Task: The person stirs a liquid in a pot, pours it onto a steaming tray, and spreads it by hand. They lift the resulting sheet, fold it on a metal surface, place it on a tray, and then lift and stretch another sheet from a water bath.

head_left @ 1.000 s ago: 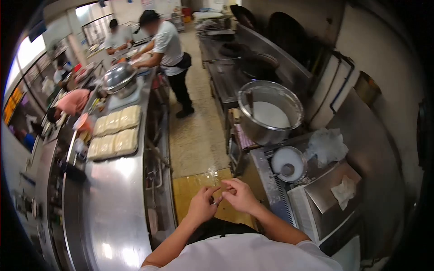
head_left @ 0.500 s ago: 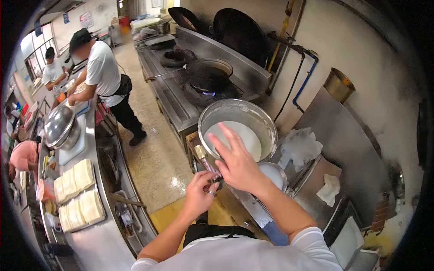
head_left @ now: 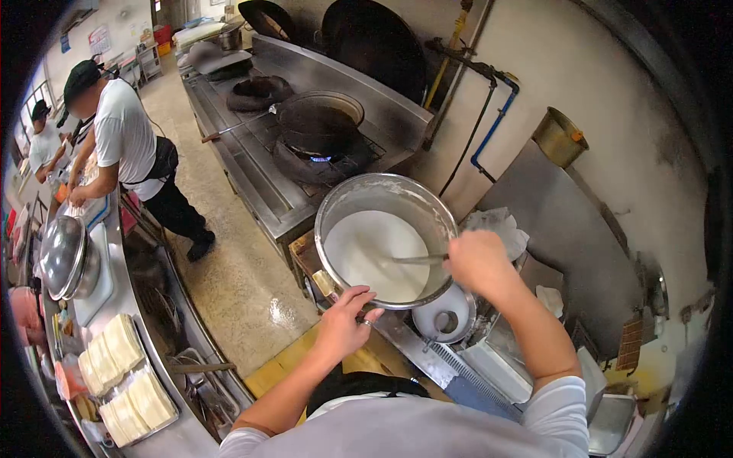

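Observation:
A large steel pot (head_left: 450, 221) of white liquid (head_left: 366, 237) stands in front of me, flour-like residue streaking its inner wall. My left hand (head_left: 341, 330) is closed on the near rim, fingers over the edge and thumb below. Gripped in my right hand (head_left: 482, 262) at the pot's right side is a metal-handled utensil (head_left: 421, 259). It reaches down into the liquid, where its head is submerged and blurred, so its kind cannot be told. A pale block-like piece (head_left: 327, 284) sits against the pot's left near side.
Beyond the pot, a wok (head_left: 321, 122) sits over a lit blue flame (head_left: 321, 159). Crumpled plastic (head_left: 500, 229) lies to the right. At left, a steel counter (head_left: 164, 366) holds trays of pale slabs (head_left: 111, 355); a co-worker (head_left: 126, 130) stands beside it.
My right hand has moved from above the liquid to the pot's right side and now holds the utensil. My left hand has come up to the rim. The view has shifted rightward.

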Available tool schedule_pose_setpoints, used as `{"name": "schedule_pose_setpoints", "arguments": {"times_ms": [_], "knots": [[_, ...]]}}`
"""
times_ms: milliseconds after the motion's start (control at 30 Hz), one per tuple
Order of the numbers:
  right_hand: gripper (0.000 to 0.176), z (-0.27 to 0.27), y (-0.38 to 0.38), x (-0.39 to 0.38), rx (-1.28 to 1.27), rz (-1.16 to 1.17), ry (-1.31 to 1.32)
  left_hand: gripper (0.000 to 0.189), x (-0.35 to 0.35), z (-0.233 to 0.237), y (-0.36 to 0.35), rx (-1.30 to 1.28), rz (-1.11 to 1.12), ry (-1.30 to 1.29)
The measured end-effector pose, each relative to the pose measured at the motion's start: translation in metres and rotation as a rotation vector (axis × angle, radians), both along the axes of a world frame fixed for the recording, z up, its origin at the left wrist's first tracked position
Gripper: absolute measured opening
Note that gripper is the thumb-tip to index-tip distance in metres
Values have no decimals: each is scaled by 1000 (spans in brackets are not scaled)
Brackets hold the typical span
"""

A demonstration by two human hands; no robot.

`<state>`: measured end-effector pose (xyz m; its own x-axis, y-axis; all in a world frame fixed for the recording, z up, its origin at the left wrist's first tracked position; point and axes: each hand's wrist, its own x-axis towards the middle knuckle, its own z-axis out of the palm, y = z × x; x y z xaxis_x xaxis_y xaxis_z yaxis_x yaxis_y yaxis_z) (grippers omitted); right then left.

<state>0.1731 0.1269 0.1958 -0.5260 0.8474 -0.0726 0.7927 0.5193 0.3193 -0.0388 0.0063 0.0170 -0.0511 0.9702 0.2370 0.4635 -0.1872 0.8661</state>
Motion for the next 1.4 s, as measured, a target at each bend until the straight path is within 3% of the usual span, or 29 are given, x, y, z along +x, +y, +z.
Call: {"name": "schedule_pose_setpoints", "arguments": {"times_ms": [200,367,500,600,733,900,1000,1167,1267,1367,1400], "knots": [[8,5,-42,22,-175,134,-61,31,15,-11,12,39,40,81],[10,11,-52,51,-218,168,53,24,30,-18,13,98,99,131],[14,-40,-55,64,-199,230,177,24,42,-15,9,49,180,159],[19,-99,-60,71,42,228,218,24,50,-14,7,25,221,156],[26,-119,-44,96,169,182,229,24,53,-27,9,62,251,243],[15,-103,-18,128,25,281,64,25,58,-19,9,-25,264,286],[16,-43,-15,128,-220,385,-82,25,55,-23,11,-26,242,287],[16,3,-22,119,-263,442,9,24,56,-15,10,-93,255,328],[16,1,-32,108,-272,402,38,24,54,-19,6,-86,254,316],[18,-29,-51,96,-264,353,134,24,51,-20,4,-51,234,289],[16,-64,-49,93,-198,376,196,24,51,-18,3,-67,239,272]]}}
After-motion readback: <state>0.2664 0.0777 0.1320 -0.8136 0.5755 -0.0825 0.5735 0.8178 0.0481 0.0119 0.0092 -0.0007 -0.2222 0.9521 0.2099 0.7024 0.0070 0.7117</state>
